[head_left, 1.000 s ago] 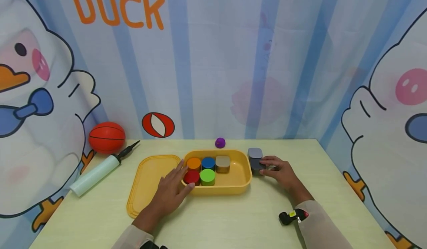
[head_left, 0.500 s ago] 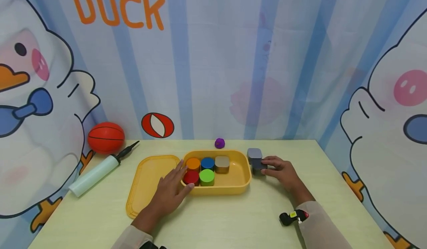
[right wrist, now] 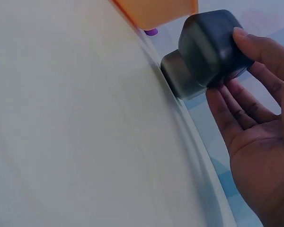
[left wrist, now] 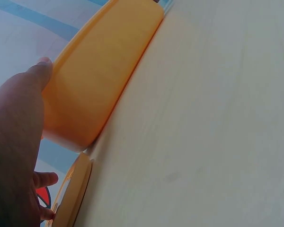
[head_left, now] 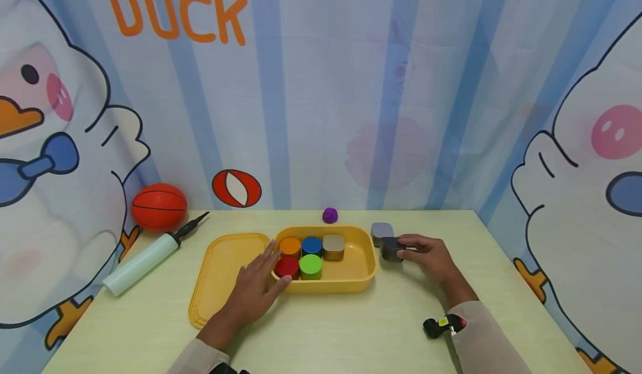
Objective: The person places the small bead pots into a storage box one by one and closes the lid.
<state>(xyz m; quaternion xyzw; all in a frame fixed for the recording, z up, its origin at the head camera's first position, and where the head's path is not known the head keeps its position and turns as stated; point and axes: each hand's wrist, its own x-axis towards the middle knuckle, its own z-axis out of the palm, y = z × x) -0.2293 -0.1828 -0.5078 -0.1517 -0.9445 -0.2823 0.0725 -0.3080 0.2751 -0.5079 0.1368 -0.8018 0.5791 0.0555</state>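
Note:
In the head view my right hand [head_left: 428,260] pinches a black rounded-square block [head_left: 391,249] between thumb and fingers, beside the right end of a yellow box [head_left: 326,286]. The right wrist view shows that black block [right wrist: 210,47] raised off the table. A similar grey block [head_left: 382,230] stands just behind it. My left hand [head_left: 256,290] rests against the box's left end, fingers extended, its thumb along the front wall. Inside the box stand round pieces in orange [head_left: 290,246], blue [head_left: 312,244], red [head_left: 287,266] and green [head_left: 310,266], plus a tan square one [head_left: 333,246].
A yellow lid [head_left: 220,279] lies left of the box, partly under my left hand. Farther left are a pale green hand pump [head_left: 142,265] and a red ball [head_left: 159,207]. A small purple object [head_left: 329,215] sits behind the box. A printed curtain [head_left: 321,84] hangs behind the table.
The black block has risen slightly and shifted a little to the right in my right hand's grip, while the grey block stays put. My left hand holds its place at the box.

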